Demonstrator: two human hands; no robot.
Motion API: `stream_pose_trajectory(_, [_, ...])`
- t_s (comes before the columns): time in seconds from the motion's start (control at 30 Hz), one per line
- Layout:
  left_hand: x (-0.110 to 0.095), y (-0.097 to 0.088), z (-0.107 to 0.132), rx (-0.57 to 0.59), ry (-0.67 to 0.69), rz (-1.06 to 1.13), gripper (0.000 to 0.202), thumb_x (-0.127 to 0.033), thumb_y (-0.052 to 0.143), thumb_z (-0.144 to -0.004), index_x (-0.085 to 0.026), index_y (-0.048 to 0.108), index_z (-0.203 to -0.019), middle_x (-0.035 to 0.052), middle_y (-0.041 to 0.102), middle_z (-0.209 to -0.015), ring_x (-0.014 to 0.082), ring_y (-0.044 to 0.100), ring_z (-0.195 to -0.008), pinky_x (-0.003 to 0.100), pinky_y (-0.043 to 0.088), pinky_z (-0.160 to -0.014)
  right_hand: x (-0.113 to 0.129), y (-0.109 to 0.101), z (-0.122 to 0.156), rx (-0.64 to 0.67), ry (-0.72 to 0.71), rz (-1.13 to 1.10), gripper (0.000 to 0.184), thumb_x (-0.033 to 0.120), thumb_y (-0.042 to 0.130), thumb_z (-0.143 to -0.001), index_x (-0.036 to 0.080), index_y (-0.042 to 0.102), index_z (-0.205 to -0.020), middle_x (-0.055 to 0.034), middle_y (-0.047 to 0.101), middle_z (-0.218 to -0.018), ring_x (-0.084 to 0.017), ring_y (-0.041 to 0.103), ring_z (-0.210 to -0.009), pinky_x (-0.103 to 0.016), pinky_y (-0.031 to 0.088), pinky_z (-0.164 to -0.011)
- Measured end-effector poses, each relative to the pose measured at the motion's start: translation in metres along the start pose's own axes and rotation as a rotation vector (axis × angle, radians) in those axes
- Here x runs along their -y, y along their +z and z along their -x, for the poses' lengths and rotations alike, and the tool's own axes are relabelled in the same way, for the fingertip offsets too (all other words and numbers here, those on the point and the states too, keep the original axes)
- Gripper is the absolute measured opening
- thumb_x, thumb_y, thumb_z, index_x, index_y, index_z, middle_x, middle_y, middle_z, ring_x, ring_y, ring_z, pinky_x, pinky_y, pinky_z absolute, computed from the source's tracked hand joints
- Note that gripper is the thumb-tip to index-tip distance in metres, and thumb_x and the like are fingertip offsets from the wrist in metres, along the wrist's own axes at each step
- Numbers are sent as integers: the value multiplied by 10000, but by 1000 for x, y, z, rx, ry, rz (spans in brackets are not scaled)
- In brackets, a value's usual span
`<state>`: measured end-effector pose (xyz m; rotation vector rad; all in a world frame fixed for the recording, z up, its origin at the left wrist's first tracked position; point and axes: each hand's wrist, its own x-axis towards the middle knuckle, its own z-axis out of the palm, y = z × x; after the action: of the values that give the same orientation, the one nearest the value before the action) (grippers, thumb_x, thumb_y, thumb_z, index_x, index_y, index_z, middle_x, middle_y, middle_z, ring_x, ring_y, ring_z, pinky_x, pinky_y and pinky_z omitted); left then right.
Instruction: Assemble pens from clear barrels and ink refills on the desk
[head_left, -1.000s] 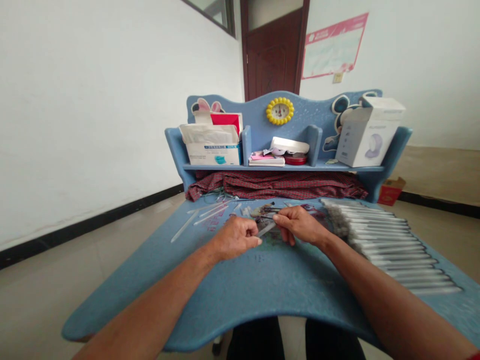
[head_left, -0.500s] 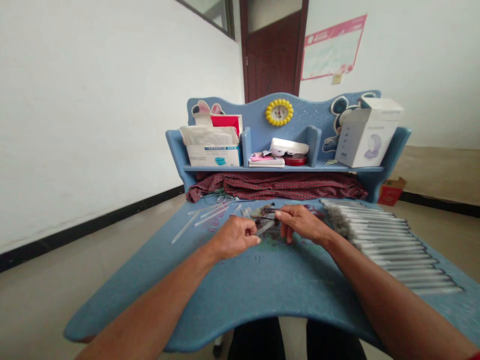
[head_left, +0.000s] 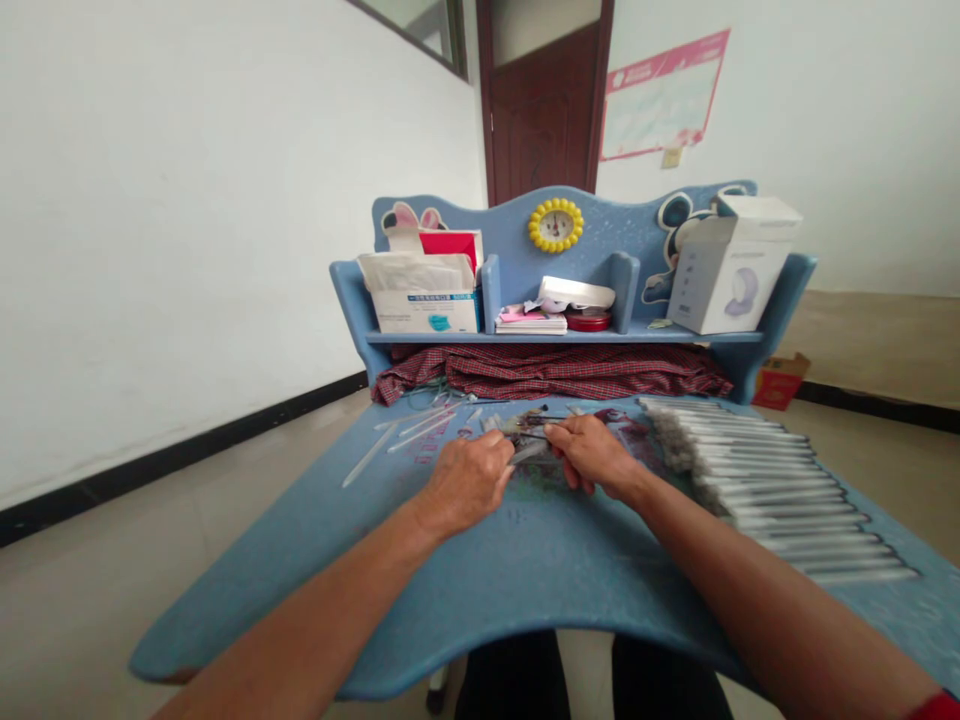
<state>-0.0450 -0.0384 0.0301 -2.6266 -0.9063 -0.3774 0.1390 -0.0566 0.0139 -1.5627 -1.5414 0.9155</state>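
Observation:
My left hand is closed over the middle of the blue desk, its fingertips curled inward and what they hold hidden. My right hand pinches a thin dark stick that points toward the left fingers. Under and behind the hands lies a small heap of clear and dark slender pieces, too blurred to name. A clear narrow tube shows between the hands. To the right, several pale pen-like sticks with dark ends lie side by side, grey fuzz at their near-left ends.
Several clear thin tubes lie on the left of the desk. A red plaid cloth is bunched below the shelf. On the shelf stand a mask box, a red tin and a white carton.
My left hand has turned, its thumb tucking in, and its fingers have closed near the dark stick. My right hand has shifted slightly left, still pinching the stick.

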Motion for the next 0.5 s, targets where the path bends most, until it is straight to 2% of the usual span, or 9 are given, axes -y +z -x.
stream_pose_trajectory(0.23, [-4, 2, 2, -60, 46, -137, 156, -163, 412, -827, -140, 555, -769, 70, 573, -747, 149, 538, -604, 265, 387, -537, 5, 2, 3, 9, 128, -162, 317, 337, 406, -809, 205, 417, -520, 37, 435, -247, -78, 284, -158, -204, 175, -201])
stream_pose_trajectory(0.37, [-4, 3, 2, -77, 36, -105, 155, -167, 419, -825, -141, 558, -762, 76, 565, -744, 151, 539, -606, 269, 395, -550, 6, 3, 3, 13, 145, -182, 295, 328, 396, -812, 200, 430, -548, 42, 427, -243, -80, 273, -156, -202, 177, -199])
stream_pose_trajectory(0.5, [-2, 1, 1, -39, -7, -27, 119, -206, 454, -815, -149, 553, -786, 66, 566, -761, 159, 546, -649, 264, 397, -566, 9, 1, 4, 31, 173, -270, 334, 360, 351, -840, 196, 431, -560, 26, 434, -247, -88, 308, -170, -193, 187, -208])
